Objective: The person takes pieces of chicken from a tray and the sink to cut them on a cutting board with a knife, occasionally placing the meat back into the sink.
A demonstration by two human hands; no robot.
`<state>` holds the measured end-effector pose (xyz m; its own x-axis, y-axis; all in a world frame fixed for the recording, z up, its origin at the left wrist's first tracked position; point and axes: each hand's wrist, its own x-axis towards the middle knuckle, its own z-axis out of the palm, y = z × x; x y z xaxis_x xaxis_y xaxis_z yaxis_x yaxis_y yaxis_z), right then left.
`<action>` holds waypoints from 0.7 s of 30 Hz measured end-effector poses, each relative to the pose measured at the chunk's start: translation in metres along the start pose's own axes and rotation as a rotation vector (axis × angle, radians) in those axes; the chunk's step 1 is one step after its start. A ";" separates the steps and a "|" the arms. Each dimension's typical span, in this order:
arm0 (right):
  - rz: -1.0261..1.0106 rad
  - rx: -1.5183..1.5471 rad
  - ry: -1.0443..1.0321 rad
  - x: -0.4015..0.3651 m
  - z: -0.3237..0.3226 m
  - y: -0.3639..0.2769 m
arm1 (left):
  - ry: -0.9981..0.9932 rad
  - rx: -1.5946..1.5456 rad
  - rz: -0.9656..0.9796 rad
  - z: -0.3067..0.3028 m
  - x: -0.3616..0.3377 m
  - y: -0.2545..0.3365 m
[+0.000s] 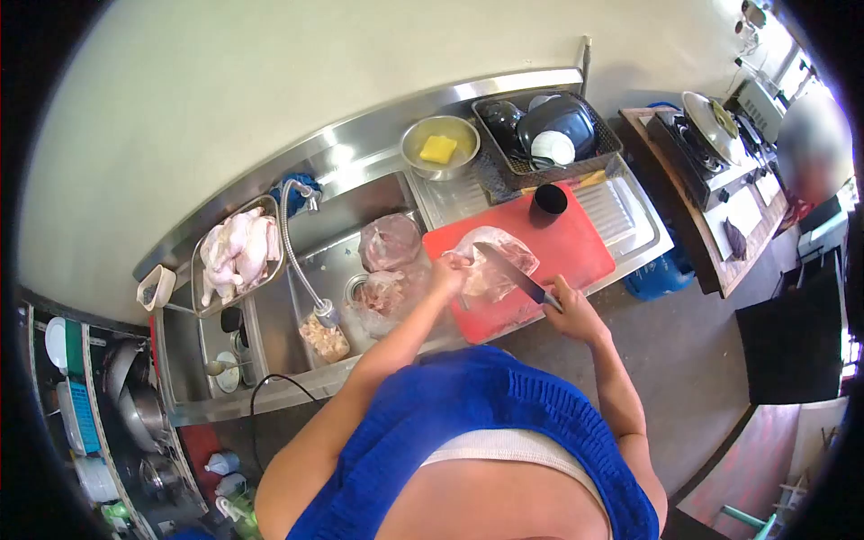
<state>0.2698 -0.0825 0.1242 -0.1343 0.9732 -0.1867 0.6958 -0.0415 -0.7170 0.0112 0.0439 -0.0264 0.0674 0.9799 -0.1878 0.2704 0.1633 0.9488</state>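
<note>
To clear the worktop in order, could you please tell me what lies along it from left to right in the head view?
White tub → chicken tray → tap → bagged meat → red board → stove.

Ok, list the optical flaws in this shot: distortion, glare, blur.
Head view: fisheye bends the steel counter into an arc, with black vignetting at the corners; glare streaks its back rim; the person at the far right is blurred; the knife in the right hand and the red cutting board are reasonably sharp.
</note>
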 end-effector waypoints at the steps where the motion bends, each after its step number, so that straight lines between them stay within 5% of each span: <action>1: -0.004 -0.004 -0.003 0.006 -0.002 0.000 | -0.031 -0.172 -0.086 0.001 0.004 -0.001; 8: -0.141 -0.341 0.037 0.043 -0.019 -0.005 | -0.126 -0.004 -0.182 -0.003 0.009 0.009; 11: -0.151 -0.401 -0.019 0.046 -0.029 -0.013 | -0.122 0.002 -0.114 -0.003 0.011 0.010; 16: -0.188 -0.421 -0.041 0.055 -0.029 -0.012 | -0.037 0.219 0.280 -0.007 -0.002 0.010; 21: -0.232 -0.492 -0.169 0.083 -0.032 -0.030 | 0.085 0.286 0.362 -0.006 -0.024 0.025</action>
<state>0.2604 0.0066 0.1518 -0.4061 0.8927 -0.1956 0.8756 0.3188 -0.3628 0.0109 0.0251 0.0028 0.1303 0.9758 0.1754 0.4987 -0.2174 0.8391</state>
